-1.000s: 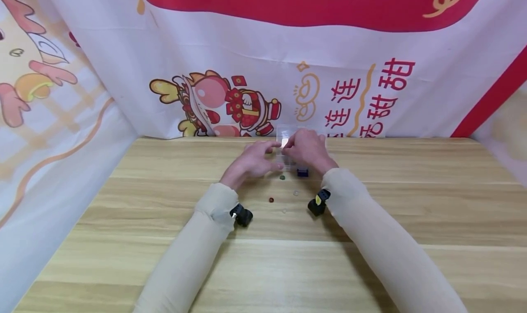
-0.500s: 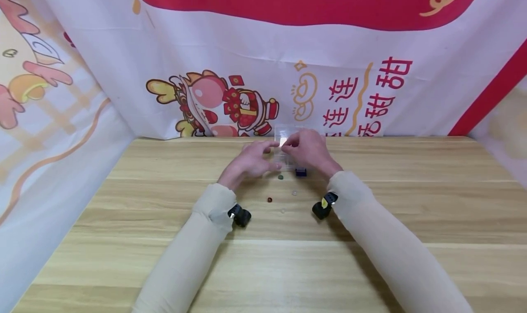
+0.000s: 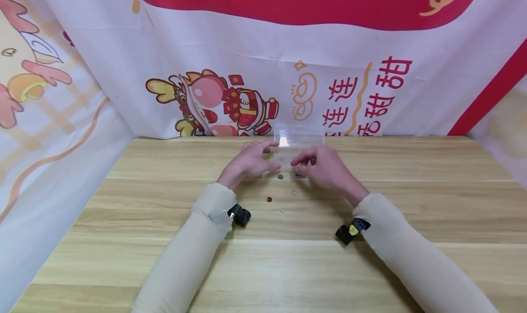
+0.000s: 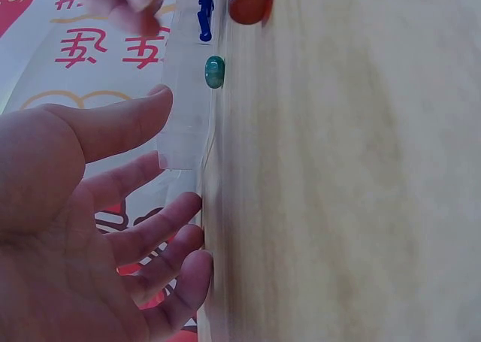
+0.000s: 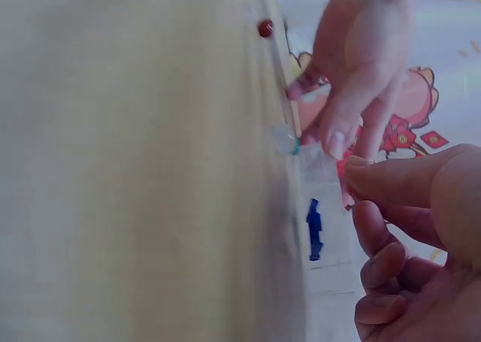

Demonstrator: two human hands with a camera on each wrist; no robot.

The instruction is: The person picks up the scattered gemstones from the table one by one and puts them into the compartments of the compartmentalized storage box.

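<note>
A clear plastic box (image 3: 284,158) sits at the back of the table, its lid (image 3: 302,139) raised against the backdrop. My left hand (image 3: 252,159) is at the box's left end, fingers spread and thumb tip beside the corner. My right hand (image 3: 327,167) hovers at the box's front right, fingers bent and the thumb close to the index finger; nothing shows between them. Below it a small dark blue piece (image 5: 314,229) shows at the box's front. A green bead (image 4: 215,72) lies just in front of the box.
Nearer to me on the wooden table (image 3: 263,267) lie a red-brown bead (image 3: 269,199) and two clear beads, one (image 3: 293,192) to the right and one (image 3: 282,210) closer. A printed cloth backdrop (image 3: 247,43) rises directly behind the box.
My right hand has drawn back from over the box, moving right and toward me, uncovering more of the box and lid. The left hand has stayed at the box's left end.
</note>
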